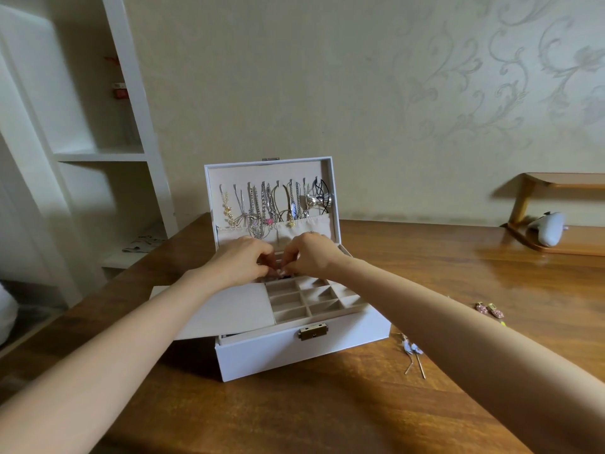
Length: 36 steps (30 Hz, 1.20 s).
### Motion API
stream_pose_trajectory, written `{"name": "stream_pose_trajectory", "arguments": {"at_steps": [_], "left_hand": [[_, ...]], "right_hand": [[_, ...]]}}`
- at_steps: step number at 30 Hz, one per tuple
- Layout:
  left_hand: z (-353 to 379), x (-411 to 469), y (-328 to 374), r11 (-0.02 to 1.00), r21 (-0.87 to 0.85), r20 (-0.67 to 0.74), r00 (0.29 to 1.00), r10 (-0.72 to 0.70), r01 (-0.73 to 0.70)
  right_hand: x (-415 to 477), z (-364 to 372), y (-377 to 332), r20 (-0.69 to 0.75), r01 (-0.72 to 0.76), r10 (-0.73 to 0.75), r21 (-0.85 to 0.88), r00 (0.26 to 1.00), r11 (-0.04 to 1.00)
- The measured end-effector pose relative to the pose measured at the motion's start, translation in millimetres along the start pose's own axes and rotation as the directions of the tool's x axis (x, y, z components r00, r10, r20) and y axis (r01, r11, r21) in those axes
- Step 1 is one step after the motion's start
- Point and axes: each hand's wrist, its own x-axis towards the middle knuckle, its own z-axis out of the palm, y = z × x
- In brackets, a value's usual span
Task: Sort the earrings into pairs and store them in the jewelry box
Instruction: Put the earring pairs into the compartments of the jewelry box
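Note:
A white jewelry box stands open on the wooden table, its lid upright with several necklaces hanging inside. Its tray of small beige compartments faces me. My left hand and my right hand meet over the back of the tray, fingertips pinched together on something small that I cannot make out. A pair of blue drop earrings lies on the table right of the box. A pink pair lies further right, beyond my right forearm.
A beige flap sticks out over the left side of the box. White shelves stand at the left. A low wooden rack with a grey object sits at the table's far right.

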Motion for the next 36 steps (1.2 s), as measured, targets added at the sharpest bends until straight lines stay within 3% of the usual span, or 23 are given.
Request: {"name": "stream_pose_trajectory", "arguments": {"at_steps": [6, 12, 21, 36], "left_hand": [[1, 4, -4, 0.999, 0.052, -0.021, 1.0, 0.01, -0.009], [2, 5, -3, 0.995, 0.097, 0.024, 0.999, 0.028, -0.03], [0, 3, -10, 0.993, 0.119, 0.002, 1.0, 0.021, -0.021], [-2, 1, -3, 0.997, -0.055, -0.144, 0.988, -0.059, 0.052]], "right_hand": [[0, 7, -2, -0.092, 0.028, -0.031, -0.03, 0.995, 0.999], [0, 6, -3, -0.006, 0.034, -0.035, -0.049, 0.999, 0.998], [-2, 10, -7, -0.082, 0.035, -0.035, 0.007, 0.996, 0.999], [-19, -12, 15, -0.198, 0.011, 0.009, 0.1, 0.98, 0.995]]}}
